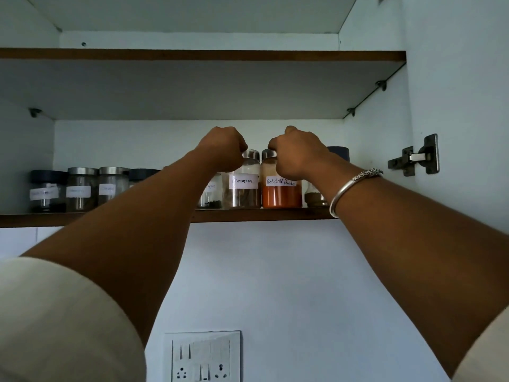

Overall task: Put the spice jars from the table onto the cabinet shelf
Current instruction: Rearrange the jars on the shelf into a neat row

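Note:
Both my arms reach up to the cabinet shelf (261,215). My left hand (224,150) curls round the upper part of the cinnamon jar (243,193), a tall glass jar with a steel lid. My right hand (296,155) grips the top of the red chilli powder jar (281,195), which holds orange-red powder. Both jars stand upright on the shelf, side by side and close together. A small jar (210,194) with dark grains peeks out behind my left wrist.
Several labelled jars (80,190) with steel or dark lids line the shelf's left part. A dark-lidded jar (316,198) stands behind my right wrist. An upper shelf (203,55) spans above. A door hinge (416,157) sits at right, a wall socket (202,357) below.

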`<act>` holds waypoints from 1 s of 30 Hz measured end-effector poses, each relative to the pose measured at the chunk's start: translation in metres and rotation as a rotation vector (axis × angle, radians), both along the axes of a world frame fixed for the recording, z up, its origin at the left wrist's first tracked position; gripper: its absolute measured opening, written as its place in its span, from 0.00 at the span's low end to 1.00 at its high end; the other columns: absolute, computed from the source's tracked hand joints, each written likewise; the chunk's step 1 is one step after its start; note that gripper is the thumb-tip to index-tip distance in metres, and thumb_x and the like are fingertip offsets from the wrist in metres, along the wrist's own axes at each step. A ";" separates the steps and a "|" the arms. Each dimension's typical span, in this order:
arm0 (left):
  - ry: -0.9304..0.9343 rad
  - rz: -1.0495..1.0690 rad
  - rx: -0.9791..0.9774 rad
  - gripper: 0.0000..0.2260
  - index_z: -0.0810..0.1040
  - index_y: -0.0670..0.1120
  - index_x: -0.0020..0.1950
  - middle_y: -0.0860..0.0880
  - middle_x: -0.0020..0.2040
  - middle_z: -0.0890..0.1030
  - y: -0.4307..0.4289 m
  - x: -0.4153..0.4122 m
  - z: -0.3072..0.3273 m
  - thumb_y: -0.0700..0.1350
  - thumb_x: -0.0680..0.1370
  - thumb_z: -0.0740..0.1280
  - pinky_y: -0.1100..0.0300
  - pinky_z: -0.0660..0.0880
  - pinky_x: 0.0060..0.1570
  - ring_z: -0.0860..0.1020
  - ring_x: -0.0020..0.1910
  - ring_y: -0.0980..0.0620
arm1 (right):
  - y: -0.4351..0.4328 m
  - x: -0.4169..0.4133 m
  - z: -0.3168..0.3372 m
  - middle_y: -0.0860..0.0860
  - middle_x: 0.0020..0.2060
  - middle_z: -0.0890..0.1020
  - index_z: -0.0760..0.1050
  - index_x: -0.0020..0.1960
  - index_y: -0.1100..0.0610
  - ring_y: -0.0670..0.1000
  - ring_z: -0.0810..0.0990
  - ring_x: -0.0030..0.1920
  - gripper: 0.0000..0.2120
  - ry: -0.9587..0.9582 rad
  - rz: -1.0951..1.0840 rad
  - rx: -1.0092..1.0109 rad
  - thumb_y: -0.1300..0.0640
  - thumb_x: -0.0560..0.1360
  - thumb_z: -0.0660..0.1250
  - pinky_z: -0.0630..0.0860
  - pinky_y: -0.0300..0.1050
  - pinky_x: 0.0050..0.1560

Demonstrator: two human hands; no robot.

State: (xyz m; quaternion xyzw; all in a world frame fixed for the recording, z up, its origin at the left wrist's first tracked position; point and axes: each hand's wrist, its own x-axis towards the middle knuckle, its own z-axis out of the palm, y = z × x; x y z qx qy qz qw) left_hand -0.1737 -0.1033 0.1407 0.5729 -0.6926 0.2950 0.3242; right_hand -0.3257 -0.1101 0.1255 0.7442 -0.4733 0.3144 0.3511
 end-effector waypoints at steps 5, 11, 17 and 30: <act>-0.006 -0.007 0.019 0.15 0.76 0.41 0.63 0.43 0.60 0.79 -0.016 0.005 0.001 0.37 0.76 0.65 0.58 0.71 0.56 0.77 0.58 0.46 | -0.014 0.010 0.004 0.59 0.59 0.73 0.72 0.64 0.58 0.58 0.75 0.56 0.18 0.030 -0.048 0.047 0.60 0.74 0.62 0.71 0.46 0.48; -0.011 -0.009 0.045 0.16 0.75 0.41 0.64 0.43 0.62 0.78 -0.040 0.013 0.003 0.35 0.76 0.64 0.58 0.71 0.58 0.76 0.59 0.46 | -0.030 0.024 0.012 0.56 0.49 0.78 0.75 0.54 0.60 0.54 0.75 0.50 0.10 0.073 -0.094 0.114 0.61 0.74 0.62 0.71 0.45 0.43; -0.055 0.002 0.050 0.16 0.76 0.41 0.64 0.43 0.62 0.78 -0.066 0.019 0.004 0.35 0.76 0.63 0.58 0.71 0.58 0.75 0.60 0.46 | -0.055 0.035 0.016 0.53 0.37 0.71 0.69 0.42 0.57 0.52 0.72 0.43 0.04 0.108 -0.135 0.131 0.61 0.74 0.63 0.70 0.44 0.42; -0.094 0.018 0.062 0.14 0.77 0.40 0.62 0.42 0.60 0.78 -0.108 0.033 -0.003 0.37 0.77 0.61 0.56 0.71 0.58 0.75 0.59 0.45 | -0.106 0.045 0.024 0.54 0.42 0.72 0.70 0.44 0.57 0.54 0.73 0.43 0.02 0.107 -0.189 0.218 0.62 0.74 0.63 0.71 0.45 0.44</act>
